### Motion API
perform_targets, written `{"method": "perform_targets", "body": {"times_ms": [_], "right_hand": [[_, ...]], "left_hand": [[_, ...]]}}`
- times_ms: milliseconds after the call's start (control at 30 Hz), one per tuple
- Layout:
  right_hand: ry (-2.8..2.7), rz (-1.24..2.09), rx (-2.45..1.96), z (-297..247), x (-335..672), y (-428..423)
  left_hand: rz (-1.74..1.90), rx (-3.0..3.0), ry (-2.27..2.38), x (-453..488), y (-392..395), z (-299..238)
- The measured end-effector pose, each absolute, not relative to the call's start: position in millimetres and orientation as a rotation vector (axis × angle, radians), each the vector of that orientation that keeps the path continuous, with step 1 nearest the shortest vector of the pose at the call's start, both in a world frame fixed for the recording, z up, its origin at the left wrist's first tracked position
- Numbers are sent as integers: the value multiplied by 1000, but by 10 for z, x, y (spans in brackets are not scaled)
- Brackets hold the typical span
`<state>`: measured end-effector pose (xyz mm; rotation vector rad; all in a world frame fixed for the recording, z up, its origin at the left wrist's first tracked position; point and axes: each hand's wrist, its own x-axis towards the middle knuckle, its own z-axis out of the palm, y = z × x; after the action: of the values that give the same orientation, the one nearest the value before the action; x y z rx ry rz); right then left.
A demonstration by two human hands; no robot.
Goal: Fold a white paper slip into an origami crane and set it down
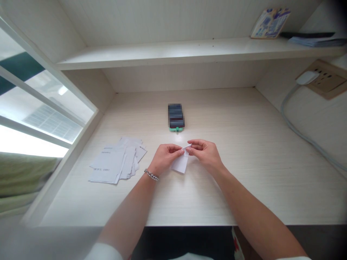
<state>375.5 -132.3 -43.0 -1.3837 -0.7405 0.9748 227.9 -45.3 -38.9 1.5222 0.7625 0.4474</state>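
A small piece of white paper is pinched by the fingers of the left hand and of the right hand, near the lower centre of the frame. Both hands are closed on its upper edge, thumb against fingers, and its lower part is left hanging free towards the bottom. It seems that a narrow fold or roll is being formed at this edge; for the next move, an even pressure along the crease would probably be called for, with the sides kept aligned.

Below the paper, the desk is seen. Just above the hands a dark phone-like object is placed, its surface blurred into blocks. To the left, a loose pile of paper sheets is spread; the printed lines cannot be read. The fingertips behind the paper are hidden, so the exact shape of the fold cannot be told. At the upper right, the papers on the shelf are cut off by the frame.
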Motion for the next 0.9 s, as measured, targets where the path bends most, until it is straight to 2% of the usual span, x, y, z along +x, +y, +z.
{"method": "perform_targets", "body": {"times_ms": [900], "right_hand": [[-641,1037,-1357,-415,3767,-1314]], "left_hand": [[482,1514,743,2308,-514,-387]]}}
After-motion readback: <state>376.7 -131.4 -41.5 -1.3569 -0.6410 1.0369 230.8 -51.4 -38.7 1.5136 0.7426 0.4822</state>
